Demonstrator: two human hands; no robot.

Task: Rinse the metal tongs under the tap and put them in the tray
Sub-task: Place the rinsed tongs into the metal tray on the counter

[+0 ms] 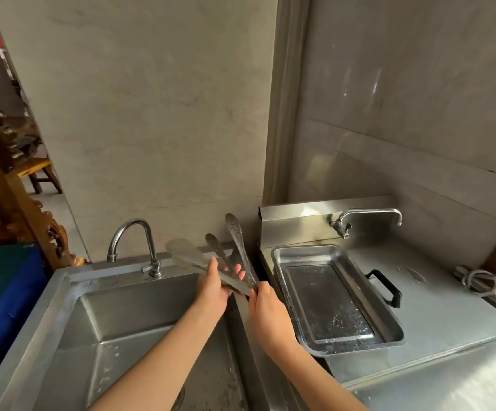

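Both hands hold metal tongs over the sink's right rim. My left hand [213,287] grips a pair [186,254] whose flat blurred ends point up and left toward the curved tap [134,238]. My right hand [266,307] pinches the hinge end of another pair [236,235] whose textured tips fan upward against the wall. No water is visible at the tap. The steel tray [282,256] lies to the right on the counter, wet, with nothing in it.
A deep steel sink [71,298] lies below the hands. A second wall tap [368,216] stands behind the tray. A black handle [389,287] pokes out beside the tray, a coiled hose [477,280] lies at far right, and a blue surface [0,292] is at left.
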